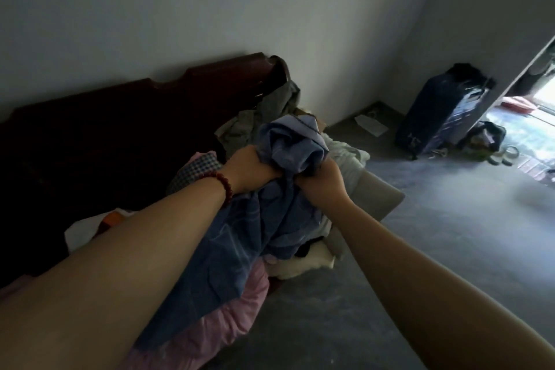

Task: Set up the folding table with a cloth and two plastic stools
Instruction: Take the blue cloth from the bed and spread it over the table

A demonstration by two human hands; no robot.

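A blue cloth (240, 237) is bunched up in front of me, its top gathered into a wad and the rest hanging down over a pile of bedding. My left hand (250, 170), with a red bead bracelet at the wrist, grips the wad from the left. My right hand (322, 179) grips it from the right, close beside the left. No folding table or plastic stools are in view.
A bed with a dark wooden headboard (144, 111) holds piled clothes and a pink quilt (210, 330). A dark suitcase (441, 111) stands by the far wall near a bright doorway (528, 117). Bags and small items lie beside it. Grey floor (435, 234) stretches to the right.
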